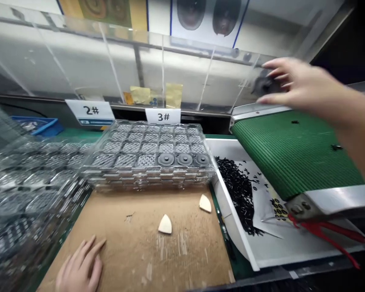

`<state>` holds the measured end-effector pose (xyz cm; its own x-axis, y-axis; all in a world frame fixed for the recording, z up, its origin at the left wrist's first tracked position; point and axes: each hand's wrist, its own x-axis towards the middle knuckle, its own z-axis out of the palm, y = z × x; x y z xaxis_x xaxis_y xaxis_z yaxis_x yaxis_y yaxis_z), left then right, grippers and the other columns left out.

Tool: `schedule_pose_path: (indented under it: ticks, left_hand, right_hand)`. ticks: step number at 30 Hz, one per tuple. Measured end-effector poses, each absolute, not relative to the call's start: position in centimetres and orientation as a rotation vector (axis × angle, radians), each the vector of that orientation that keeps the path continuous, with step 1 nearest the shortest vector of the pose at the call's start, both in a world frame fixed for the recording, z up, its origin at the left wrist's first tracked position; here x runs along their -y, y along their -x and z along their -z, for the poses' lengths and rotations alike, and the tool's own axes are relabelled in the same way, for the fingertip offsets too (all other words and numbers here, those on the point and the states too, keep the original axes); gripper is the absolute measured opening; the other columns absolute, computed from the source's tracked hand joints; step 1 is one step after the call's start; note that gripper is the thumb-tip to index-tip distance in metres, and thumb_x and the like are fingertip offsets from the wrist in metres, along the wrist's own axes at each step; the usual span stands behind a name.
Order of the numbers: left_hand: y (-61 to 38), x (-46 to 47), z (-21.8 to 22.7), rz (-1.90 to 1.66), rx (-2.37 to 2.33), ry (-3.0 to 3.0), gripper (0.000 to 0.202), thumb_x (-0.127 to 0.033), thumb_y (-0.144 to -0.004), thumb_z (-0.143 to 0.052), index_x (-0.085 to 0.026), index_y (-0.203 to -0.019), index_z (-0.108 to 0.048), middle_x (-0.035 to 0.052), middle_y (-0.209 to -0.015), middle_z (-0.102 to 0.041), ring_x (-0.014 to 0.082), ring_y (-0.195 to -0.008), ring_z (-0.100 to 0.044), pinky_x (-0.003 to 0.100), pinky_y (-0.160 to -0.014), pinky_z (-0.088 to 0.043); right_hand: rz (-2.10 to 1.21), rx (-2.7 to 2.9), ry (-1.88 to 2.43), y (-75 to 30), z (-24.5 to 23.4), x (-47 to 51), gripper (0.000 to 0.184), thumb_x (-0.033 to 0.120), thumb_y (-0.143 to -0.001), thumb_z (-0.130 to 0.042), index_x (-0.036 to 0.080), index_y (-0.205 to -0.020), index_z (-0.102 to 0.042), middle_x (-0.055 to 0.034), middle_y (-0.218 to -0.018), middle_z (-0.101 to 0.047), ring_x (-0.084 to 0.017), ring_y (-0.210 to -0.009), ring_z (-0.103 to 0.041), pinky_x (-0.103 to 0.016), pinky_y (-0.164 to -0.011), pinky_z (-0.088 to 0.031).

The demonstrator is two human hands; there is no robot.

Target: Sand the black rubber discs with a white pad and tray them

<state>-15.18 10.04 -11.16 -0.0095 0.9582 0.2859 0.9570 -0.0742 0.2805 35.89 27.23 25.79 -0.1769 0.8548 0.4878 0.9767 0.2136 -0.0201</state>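
The right hand (304, 83) is above the far end of the green conveyor belt (295, 158), fingers half open and curved around a dark round part (265, 83), which is blurred; the left hand (80, 263) lies open and empty at the near edge of the cardboard sheet (134, 243); three similar dark discs (184, 159) sit in the front row of the clear plastic tray (146, 150).

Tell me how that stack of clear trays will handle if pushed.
The clear plastic trays look light for their size: thin moulded walls, mostly empty pockets. Stacked low and wide, they would likely slide before tipping.
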Motion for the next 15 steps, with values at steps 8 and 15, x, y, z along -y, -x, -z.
schedule_pose_path:
  ticks: [8,15]
  left_hand:
    - [6.6,-6.8,4.7,-0.998,-1.49,-1.243,0.039,-0.045,-0.083,-0.055,-0.025,-0.116,-0.06,0.0089,-0.132,-0.056,0.0276,-0.13,-0.042,0.047,-0.111,-0.025]
    - [0.2,-2.8,2.8,-0.594,-0.47,-0.367,0.062,-0.053,-0.063,-0.074,-0.023,-0.116,-0.062,0.011,-0.11,-0.065,0.0246,-0.098,-0.063,0.036,-0.086,-0.045]
  right_hand:
    - [-0.131,3.046,0.636,-19.5,-10.0,-10.7,0.052,0.019,-0.088,-0.055,0.015,-0.138,-0.041,-0.0153,-0.109,-0.063,-0.028,-0.097,-0.06,-0.046,-0.088,-0.045]
    - [-0.683,2.46,0.947,-18.6,-1.4,-2.9,0.053,0.04,-0.101,-0.026,0.024,-0.149,-0.011,-0.0094,-0.124,-0.057,-0.021,-0.112,-0.055,-0.034,-0.095,-0.045]
